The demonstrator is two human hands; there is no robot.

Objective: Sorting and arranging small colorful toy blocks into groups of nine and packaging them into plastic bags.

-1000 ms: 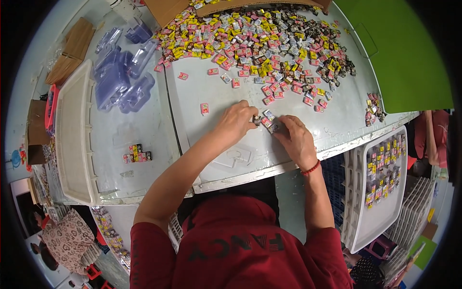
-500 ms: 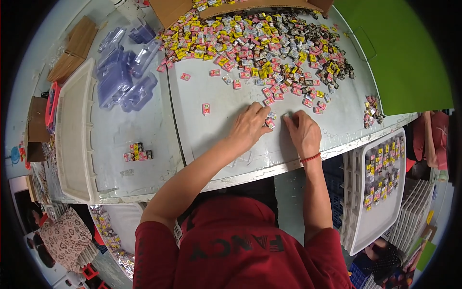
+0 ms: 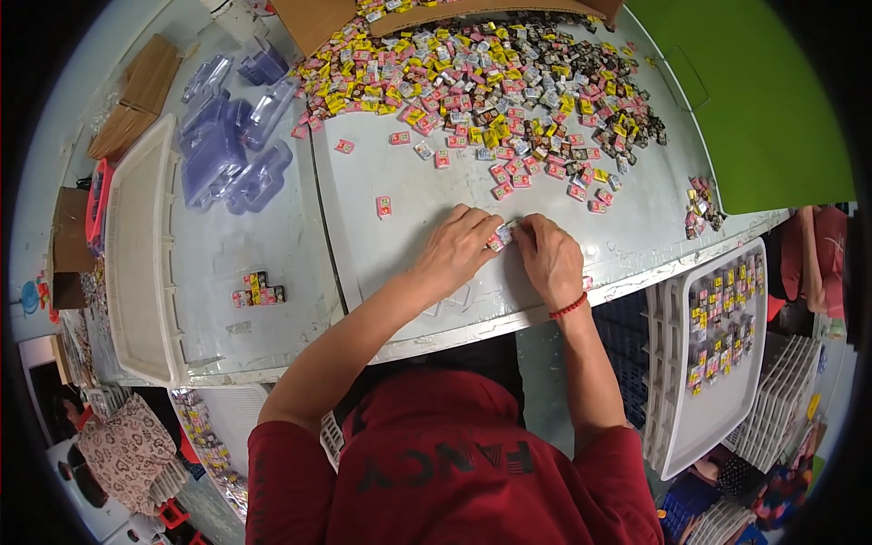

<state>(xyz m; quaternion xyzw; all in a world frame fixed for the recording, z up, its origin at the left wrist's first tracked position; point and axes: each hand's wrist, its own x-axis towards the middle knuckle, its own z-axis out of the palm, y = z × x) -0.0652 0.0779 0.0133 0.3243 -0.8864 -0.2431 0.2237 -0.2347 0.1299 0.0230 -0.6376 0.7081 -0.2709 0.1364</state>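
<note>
My left hand (image 3: 457,243) lies low over the white tabletop, its fingers closed on a few small pink-and-white boxes (image 3: 500,238). Right beside them is my right hand (image 3: 551,263), which wears a red bead bracelet. Its thumb and fingertips pinch a small pale box against the ones in my left hand; the fingers partly hide it. By my right wrist, near the table edge, lies another pink box (image 3: 588,282). A clear plastic blister shell (image 3: 451,302) rests below my left hand, hard to make out.
A large heap of small boxes (image 3: 490,86) spreads before a cardboard box (image 3: 490,14). To the left are clear plastic packs (image 3: 218,145), a box cluster (image 3: 258,291) and a white tray (image 3: 145,254). A green panel (image 3: 754,100) and loaded tray (image 3: 704,363) stand right.
My right hand has moved left with the pale box until it meets the boxes in my left hand. My left hand has shifted slightly left. A pink box now shows by my right wrist.
</note>
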